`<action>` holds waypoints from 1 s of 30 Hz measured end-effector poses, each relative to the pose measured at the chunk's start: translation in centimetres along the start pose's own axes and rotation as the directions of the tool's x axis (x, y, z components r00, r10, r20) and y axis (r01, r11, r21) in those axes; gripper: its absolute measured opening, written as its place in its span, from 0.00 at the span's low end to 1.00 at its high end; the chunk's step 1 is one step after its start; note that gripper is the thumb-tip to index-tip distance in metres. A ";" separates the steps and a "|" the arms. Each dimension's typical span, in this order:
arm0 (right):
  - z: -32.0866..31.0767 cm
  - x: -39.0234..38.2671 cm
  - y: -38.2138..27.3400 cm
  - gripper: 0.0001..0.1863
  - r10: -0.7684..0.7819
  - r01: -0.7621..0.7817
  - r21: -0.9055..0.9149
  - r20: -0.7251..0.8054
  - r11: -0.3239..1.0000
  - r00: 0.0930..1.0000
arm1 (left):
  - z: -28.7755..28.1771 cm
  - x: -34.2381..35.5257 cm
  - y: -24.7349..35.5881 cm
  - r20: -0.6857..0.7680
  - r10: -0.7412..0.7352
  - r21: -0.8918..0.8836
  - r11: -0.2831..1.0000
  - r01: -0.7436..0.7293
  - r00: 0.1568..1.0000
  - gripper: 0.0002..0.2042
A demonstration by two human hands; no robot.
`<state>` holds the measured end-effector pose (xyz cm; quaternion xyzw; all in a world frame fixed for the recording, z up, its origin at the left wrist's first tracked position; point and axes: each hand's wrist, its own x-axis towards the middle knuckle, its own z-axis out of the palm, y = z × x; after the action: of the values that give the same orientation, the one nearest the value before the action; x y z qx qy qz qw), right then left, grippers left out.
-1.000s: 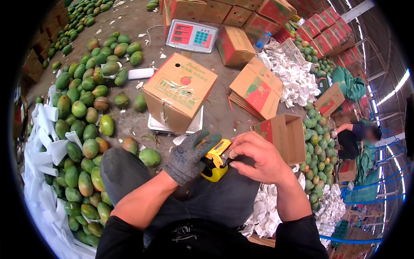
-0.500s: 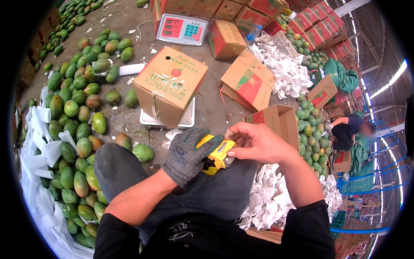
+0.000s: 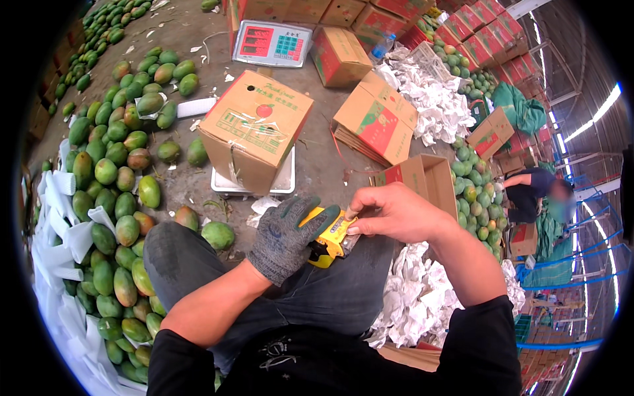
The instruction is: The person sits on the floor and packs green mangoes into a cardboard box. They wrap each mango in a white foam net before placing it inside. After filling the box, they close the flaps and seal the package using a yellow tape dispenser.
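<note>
My left hand [image 3: 284, 237], in a grey knit glove, is wrapped round a yellow tape dispenser [image 3: 332, 236] above my lap. Bare, my right hand [image 3: 389, 214] has its thumb and forefinger pinched together at the dispenser's right end. What lies between those fingertips is too small to make out. In front of me a closed cardboard carton [image 3: 257, 122] with clear tape across it stands on the white platform of a scale [image 3: 285, 181]. The scale's display panel [image 3: 272, 43], with red screens and green keys, is beyond the carton.
Mangoes [image 3: 119, 171] lie heaped on the left beside white foam sleeves [image 3: 66, 224]. Flattened cartons [image 3: 378, 119], an open box [image 3: 422, 181] and crumpled white paper [image 3: 416, 297] are to the right. Stacked cartons line the back. Another person [image 3: 531, 191] bends over at the far right.
My right fingertips have shifted slightly at the dispenser's end, and the dispenser has turned a little. My left hand keeps its grip. The whole view has moved slightly.
</note>
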<state>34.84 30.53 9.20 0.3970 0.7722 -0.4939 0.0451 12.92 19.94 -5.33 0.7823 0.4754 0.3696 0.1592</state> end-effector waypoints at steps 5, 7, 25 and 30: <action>-0.5 0.3 -0.6 0.12 0.003 -0.002 -0.152 0.006 0.988 1.000 | 0.4 -0.3 -0.4 0.026 -0.023 0.001 1.000 0.023 0.999 0.42; -0.8 0.3 -0.1 0.12 0.055 -0.053 -0.140 0.007 0.989 0.998 | 0.4 -0.2 -0.5 0.021 -0.020 -0.002 1.000 0.020 1.000 0.43; 0.1 -0.7 1.3 0.10 0.059 -0.064 -0.166 -0.032 0.984 0.998 | 0.4 -0.1 0.7 0.077 0.032 0.153 0.987 -0.044 0.997 0.41; 0.2 -1.1 0.0 0.15 0.238 -0.238 0.001 0.024 0.971 0.971 | 0.6 -0.3 1.2 0.039 0.048 0.171 0.984 -0.054 0.998 0.38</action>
<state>35.53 29.71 9.57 0.4810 0.7174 -0.4912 0.1124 14.07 19.16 -5.15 0.8113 0.4824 0.3177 0.0899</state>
